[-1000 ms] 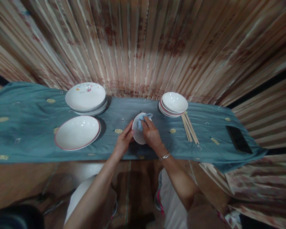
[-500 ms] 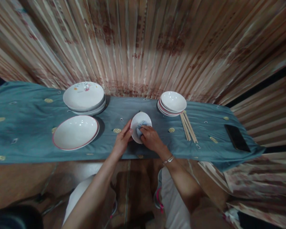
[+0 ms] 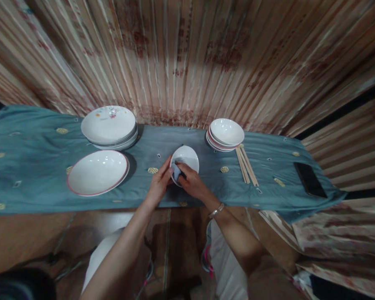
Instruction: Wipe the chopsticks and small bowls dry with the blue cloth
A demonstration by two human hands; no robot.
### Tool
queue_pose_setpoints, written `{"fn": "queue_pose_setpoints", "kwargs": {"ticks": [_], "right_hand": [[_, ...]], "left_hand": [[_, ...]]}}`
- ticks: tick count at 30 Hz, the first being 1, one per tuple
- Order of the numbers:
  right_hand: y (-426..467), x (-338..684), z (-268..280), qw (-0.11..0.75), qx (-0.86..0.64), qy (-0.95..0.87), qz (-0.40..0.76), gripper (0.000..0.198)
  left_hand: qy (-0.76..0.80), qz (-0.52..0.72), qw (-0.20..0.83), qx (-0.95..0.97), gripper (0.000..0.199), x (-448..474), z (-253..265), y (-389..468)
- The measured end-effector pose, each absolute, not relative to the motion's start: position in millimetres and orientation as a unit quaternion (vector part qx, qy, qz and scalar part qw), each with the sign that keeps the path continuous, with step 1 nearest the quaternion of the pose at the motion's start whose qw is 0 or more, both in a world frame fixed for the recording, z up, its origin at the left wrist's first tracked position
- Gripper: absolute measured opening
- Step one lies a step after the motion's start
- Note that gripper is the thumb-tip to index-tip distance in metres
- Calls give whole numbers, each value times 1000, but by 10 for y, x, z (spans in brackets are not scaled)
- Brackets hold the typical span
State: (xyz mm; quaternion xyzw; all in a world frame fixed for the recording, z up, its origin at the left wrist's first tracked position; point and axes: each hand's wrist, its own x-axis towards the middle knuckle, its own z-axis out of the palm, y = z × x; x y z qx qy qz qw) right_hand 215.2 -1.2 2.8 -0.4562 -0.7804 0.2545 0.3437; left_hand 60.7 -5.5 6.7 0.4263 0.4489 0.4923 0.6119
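A small white bowl [image 3: 191,155] is held over the near middle of the table, its inside facing up toward me. My left hand [image 3: 160,179] grips its left rim, thumb at the edge and fingers behind. Inside the bowl, my right hand [image 3: 192,181] is closed on a blue-grey cloth [image 3: 176,170] and presses it against the left part of the inner surface. Part of the cloth is hidden under the fingers. A bracelet circles my right wrist.
On the blue tablecloth [image 3: 162,196], a stack of plates [image 3: 109,127] and a red-rimmed dish [image 3: 98,173] stand left. A bowl stack [image 3: 226,132], chopsticks [image 3: 247,166] and a black phone [image 3: 310,179] are right. A curtain [image 3: 187,62] hangs behind.
My right hand has moved the cloth leftward inside the bowl, from its middle to its left side. My left hand keeps its hold on the rim.
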Motion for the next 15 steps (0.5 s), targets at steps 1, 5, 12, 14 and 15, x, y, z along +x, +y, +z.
{"fn": "queue_pose_setpoints", "kwargs": {"ticks": [1,5,12,14,15], "right_hand": [[-9,2141,10,342,-460,-781,248,44],[13,2140,-49,327,-482,-781,226,46],[40,2192,-56,279,-501,-800,177,50],[46,2208,-37,265,-508,-805,156,49],[48,2217,-26,259,-510,-807,146,48]], "left_hand": [[447,493,612,427,81,608,66,-55],[440,499,614,424,81,608,54,-54],[442,490,626,415,82,604,72,-68],[443,490,623,419,83,601,79,-71],[445,489,622,420,84,599,83,-72]]}}
